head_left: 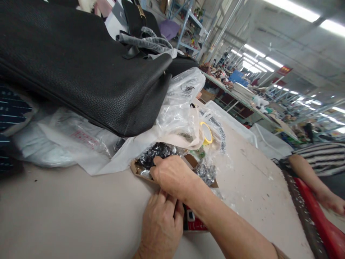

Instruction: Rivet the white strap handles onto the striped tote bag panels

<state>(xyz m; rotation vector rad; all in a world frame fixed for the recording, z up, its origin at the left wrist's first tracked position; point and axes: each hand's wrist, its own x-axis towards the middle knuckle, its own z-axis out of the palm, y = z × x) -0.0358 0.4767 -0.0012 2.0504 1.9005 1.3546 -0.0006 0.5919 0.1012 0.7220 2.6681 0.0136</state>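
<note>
My right hand is closed with bent fingers over a low cardboard box. What its fingertips grip is hidden. Just below it, my left hand is closed at the near side of the box, its fingertips tucked under my right hand and out of sight. Inside the box lie black parts in clear plastic wrap, with more small wrapped pieces at its right end. By my left hand a red printed box shows partly beneath my right forearm.
A large black leather bag rests over plastic-wrapped goods at left. Clear plastic bags and a yellow tape roll lie behind the box. At right is another person's arm beside a red item.
</note>
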